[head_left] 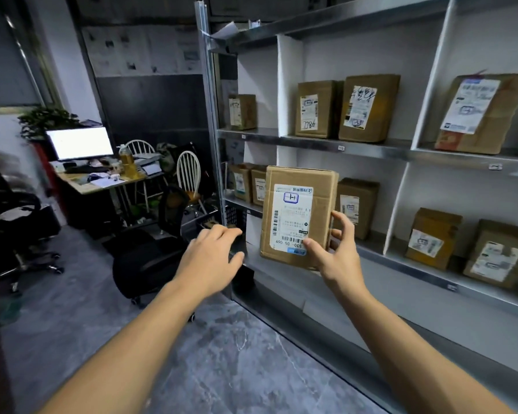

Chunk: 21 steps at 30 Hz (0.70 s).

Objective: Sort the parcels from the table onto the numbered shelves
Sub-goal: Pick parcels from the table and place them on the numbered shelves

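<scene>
Far left: wooden tabletop (81, 186) carrying a lit white monitor (80, 142), a yellow-liquid plastic bottle (126, 159) and loose papers; no parcels visible on it. White spindle-back chair (189, 174) beside it, black office chair (150, 261) nearer on the grey marble floor.

Grey metal shelving unit (371, 149) with white dividers fills the right half. Upper tier, left to right: one small brown carton (243, 112) in the first bay, two labelled brown cartons (346, 109) standing side by side in the middle bay, one large leaning brown carton (482, 113) in the right bay. Lower tier: two small cartons (248, 183) in the left bay, another carton (356, 204) partly hidden behind the held parcel, two more cartons (467, 249) at right. Small shelf tags on the rails, too blurred to read.

Left hand (211, 261) out in front, palm down, fingers loosely curled, grip apart and holding nothing, just left of the parcel without touching it.

Brown cardboard parcel with white shipping label (296, 216) held upright, label upside down, in front of the lower tier; probably not resting on the shelf yet. Right hand (337, 249) has its grip clamped on the parcel's lower right corner, thumb on the label face, fingers wrapped round the right edge, forearm reaching up from bottom right.
</scene>
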{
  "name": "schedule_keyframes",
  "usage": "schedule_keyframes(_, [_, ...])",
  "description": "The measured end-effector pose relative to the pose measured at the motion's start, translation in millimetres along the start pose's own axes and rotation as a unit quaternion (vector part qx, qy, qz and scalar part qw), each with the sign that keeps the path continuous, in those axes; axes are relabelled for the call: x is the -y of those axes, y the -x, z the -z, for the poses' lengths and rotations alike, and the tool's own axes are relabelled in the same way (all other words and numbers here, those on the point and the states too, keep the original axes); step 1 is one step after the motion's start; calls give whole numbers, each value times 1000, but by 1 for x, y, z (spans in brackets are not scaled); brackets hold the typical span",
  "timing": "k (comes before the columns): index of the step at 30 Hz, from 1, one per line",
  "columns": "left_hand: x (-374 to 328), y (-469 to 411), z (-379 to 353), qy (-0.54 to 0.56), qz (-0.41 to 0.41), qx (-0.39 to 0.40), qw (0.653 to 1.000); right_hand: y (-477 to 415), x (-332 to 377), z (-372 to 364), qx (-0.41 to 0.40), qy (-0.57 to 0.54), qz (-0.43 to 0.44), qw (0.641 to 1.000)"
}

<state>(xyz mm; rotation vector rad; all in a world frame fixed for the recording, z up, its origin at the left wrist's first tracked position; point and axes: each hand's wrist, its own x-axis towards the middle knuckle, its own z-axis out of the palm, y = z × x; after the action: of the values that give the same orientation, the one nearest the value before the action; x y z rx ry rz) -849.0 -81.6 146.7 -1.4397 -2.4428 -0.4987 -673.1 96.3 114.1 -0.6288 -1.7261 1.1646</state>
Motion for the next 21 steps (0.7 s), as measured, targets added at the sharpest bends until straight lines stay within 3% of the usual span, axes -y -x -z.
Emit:
schedule_keyframes(9, [92,-161,-13,-40,11,-37,998,-173,-24,-107,-16,-5,37,999])
schedule_keyframes(21, [211,-319,-42,3,18,-85,996,-358,-29,-215,-10,-11,88,996])
